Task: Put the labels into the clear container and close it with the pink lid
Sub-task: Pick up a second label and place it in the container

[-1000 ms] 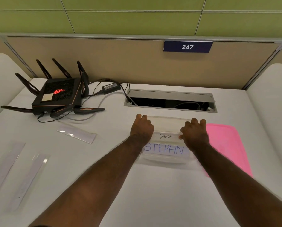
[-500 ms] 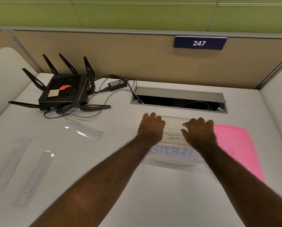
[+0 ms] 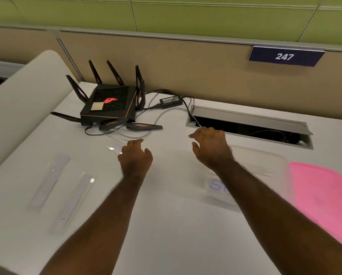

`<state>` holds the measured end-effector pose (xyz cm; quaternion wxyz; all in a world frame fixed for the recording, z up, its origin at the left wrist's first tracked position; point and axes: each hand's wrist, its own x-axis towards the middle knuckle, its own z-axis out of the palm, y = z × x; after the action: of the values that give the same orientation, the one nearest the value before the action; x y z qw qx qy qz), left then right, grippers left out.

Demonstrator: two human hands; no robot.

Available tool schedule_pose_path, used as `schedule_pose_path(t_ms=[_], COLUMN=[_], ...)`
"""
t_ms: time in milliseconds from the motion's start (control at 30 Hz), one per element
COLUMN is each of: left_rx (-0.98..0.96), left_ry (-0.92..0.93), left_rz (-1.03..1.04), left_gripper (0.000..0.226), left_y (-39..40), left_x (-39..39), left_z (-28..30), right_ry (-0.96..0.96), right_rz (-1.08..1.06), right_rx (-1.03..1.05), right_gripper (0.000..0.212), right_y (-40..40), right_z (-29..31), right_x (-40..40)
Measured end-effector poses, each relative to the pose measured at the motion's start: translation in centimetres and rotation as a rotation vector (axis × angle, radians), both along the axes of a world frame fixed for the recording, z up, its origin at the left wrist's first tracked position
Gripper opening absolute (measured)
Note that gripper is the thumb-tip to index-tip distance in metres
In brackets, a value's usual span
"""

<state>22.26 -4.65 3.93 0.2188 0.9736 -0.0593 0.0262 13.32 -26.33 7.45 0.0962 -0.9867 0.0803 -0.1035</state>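
The clear container (image 3: pixel 265 165) sits on the white desk at the right, with a handwritten label (image 3: pixel 215 185) lying in it, partly hidden by my right forearm. The pink lid (image 3: pixel 325 195) lies flat just to its right. My left hand (image 3: pixel 136 155) hovers with fingers curled over one end of a clear label strip (image 3: pixel 114 149) near the router. My right hand (image 3: pixel 211 147) is open, left of the container, holding nothing. Two more label strips (image 3: pixel 51 179) (image 3: pixel 74 199) lie at the left.
A black router (image 3: pixel 110 108) with antennas and cables stands at the back left, with a power adapter (image 3: pixel 170 101) beside it. An open cable hatch (image 3: pixel 249 126) is sunk in the desk behind the container. A beige partition with a "247" plate (image 3: pixel 285 56) closes the back.
Both hands have left the container and moved left. The left hand has reached the strip near the router. The view has swung left.
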Motion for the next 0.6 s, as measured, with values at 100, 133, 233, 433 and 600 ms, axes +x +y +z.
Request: schedule_pose_path(t_ms=[100,133,233,433,600], left_rx=[-0.210,-0.253,-0.440,-0.969,-1.163], left_ry=[0.169,0.221,0.453,0.805,0.910], left_rz=[0.212,0.257,0.314,0.453,0.473], left_gripper=[0.046,0.046,0.035,0.022,0.035], left_y=[3.9,4.8,6.3,5.2,4.6], left_x=[1.9,2.4,3.7,3.9,3.8], left_z=[-0.6,-1.1,-2.3,-1.6,-1.3], right_ry=[0.101,0.154,0.325,0.565,0.581], right_rz=[0.071,0.091,0.135,0.097,0.099], right_rx=[0.056,0.072,0.168,0.411,0.510], right_gripper=[0.040,0.044,0.053,0.062,0.064], right_y=[4.0,5.3,8.7,12.7,14.1], right_z=[-1.4,-2.1,-3.8,-5.0,-4.4], right_x=[2.9,3.7,5.5,7.2,7.0])
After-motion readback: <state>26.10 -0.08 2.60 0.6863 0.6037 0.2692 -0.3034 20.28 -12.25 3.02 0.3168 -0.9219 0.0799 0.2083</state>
